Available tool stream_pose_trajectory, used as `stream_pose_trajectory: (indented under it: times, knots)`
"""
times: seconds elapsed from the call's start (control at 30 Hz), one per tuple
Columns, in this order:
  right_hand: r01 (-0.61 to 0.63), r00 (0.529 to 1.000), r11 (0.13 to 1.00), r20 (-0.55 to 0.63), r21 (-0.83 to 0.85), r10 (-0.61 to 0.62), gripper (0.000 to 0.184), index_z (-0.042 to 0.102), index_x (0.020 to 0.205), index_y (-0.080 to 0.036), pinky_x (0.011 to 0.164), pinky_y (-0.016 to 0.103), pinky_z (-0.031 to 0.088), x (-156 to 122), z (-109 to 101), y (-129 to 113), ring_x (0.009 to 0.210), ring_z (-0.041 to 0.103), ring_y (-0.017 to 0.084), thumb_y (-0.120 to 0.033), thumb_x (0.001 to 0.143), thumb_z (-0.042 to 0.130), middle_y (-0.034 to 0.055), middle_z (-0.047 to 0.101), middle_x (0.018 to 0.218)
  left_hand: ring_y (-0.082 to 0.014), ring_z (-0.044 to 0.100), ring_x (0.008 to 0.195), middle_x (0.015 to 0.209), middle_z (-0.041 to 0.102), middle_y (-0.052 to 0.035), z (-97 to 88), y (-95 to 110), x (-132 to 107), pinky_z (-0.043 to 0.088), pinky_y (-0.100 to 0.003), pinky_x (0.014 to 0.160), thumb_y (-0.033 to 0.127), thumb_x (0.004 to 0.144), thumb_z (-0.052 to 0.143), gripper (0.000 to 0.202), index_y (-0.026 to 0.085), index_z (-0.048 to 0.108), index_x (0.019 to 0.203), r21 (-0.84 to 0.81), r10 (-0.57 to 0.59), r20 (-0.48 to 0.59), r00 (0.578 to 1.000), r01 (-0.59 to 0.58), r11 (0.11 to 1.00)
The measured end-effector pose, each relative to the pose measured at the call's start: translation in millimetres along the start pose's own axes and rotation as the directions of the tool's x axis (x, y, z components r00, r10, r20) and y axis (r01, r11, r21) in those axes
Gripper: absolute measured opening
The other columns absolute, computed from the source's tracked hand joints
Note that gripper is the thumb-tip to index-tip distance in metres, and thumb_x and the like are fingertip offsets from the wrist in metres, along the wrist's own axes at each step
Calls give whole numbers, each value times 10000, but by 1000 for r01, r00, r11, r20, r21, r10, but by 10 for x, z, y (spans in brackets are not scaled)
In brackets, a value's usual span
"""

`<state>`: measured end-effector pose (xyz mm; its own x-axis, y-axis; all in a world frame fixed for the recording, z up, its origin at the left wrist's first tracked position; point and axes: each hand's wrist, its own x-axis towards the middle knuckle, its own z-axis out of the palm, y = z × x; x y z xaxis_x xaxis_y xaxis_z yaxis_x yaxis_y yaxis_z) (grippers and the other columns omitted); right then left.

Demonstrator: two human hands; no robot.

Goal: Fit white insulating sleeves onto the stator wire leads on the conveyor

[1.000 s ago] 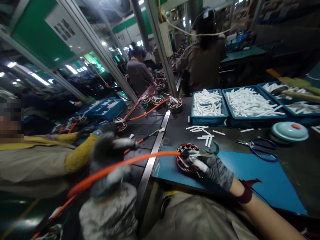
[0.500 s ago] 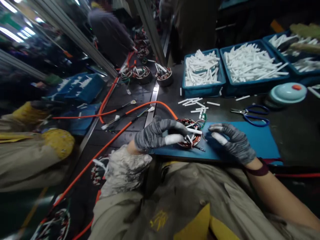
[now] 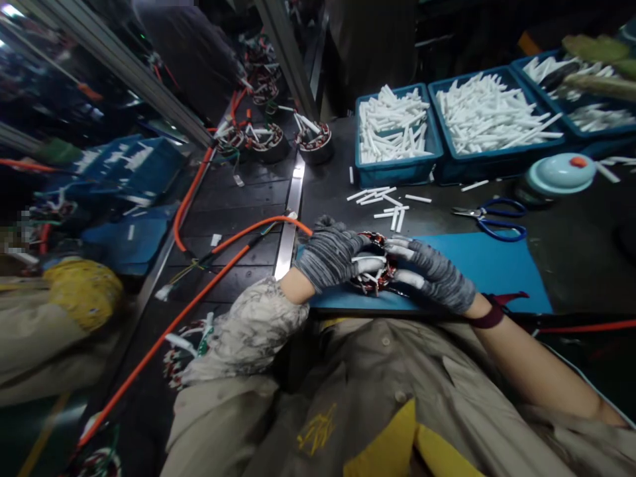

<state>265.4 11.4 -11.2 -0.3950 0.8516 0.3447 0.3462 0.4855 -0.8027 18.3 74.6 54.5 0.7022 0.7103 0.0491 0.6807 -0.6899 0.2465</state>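
A round motor stator [image 3: 373,273] with copper windings and white lead sleeves lies on a blue mat [image 3: 477,268] at the bench's near edge. My left hand [image 3: 330,255], in a grey glove with taped fingertips, curls over its left side. My right hand [image 3: 432,275], gloved the same way, grips its right side, fingers bent onto the windings. Both hands close round the stator. An orange cable [image 3: 199,291] runs from the stator away to the lower left.
Blue bins of white sleeves [image 3: 395,132] [image 3: 489,119] stand at the back, loose sleeves [image 3: 385,199] in front of them. Blue-handled scissors [image 3: 491,218] and a pale round lid [image 3: 559,175] lie to the right. More stators [image 3: 313,142] sit on the conveyor; a co-worker's yellow sleeve [image 3: 82,291] is at left.
My head has tilted down toward the bench. My left hand came from the orange cable onto the stator, and my right hand moved back in to grip its other side.
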Motion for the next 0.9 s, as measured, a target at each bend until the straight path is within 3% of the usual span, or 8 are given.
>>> stream_pose_trajectory:
  times: [0.07,0.17,0.27,0.4,0.47,0.57,0.7,0.9]
  knots:
    - [37,999,999,32,16,-37,423,652,1388,-316,1189,515,435,79,37,-12,1408,553,289,-423,979,632,58,653,1456,-240,720,974,1031,784,-73,26,-170,-14,525,-431,986,578,950,619,486,201,725,1237,-255,-24,51,998,37,966]
    - [5,999,998,35,61,-7,366,706,1293,-323,1143,506,470,134,100,-32,1328,611,297,-470,964,641,61,710,1353,-235,721,1028,1154,770,-90,55,-401,-42,564,-377,921,514,913,661,500,173,684,1278,-619,-27,136,990,107,778]
    - [-113,991,978,-44,175,123,330,730,1168,-284,1041,463,528,136,179,-61,1156,684,276,-514,937,676,73,752,1192,-260,704,1126,1253,736,-132,40,-476,-98,568,-401,962,470,886,713,515,156,657,1291,-736,6,122,993,86,672]
    - [-254,956,860,-18,443,292,328,705,1036,-244,898,382,570,151,269,-100,969,703,222,-521,868,758,41,761,1030,-268,674,1183,1259,715,-139,35,-246,-132,537,-428,1028,483,926,696,473,171,669,1281,-459,148,-32,989,-146,876]
    - [-298,939,797,11,525,344,330,698,999,-234,865,363,574,167,283,-102,934,702,211,-503,834,793,30,764,1003,-275,665,1183,1237,720,-130,69,-40,-119,499,-463,1075,444,990,612,408,178,669,1296,-167,147,1,989,-145,975]
    - [-341,921,778,23,528,389,302,709,969,-225,854,352,572,186,258,-79,908,706,205,-478,830,797,28,778,989,-292,641,1193,1209,722,-128,130,212,-100,408,-517,1155,360,1039,507,356,177,672,1297,132,61,67,996,-70,989]
    - [-337,936,811,73,479,346,301,755,986,-214,851,351,576,228,185,-56,894,719,206,-471,833,792,34,797,983,-299,632,1140,1137,723,-119,142,239,-147,401,-520,1124,364,1033,501,345,181,691,1255,209,84,96,992,-102,972]
    - [-339,941,801,199,493,275,316,813,1007,-222,872,373,591,357,102,-85,932,750,231,-457,796,816,43,820,1006,-273,616,1087,994,735,-70,117,-154,-235,336,-560,1168,373,1044,463,322,231,751,1078,127,220,30,975,-222,967]
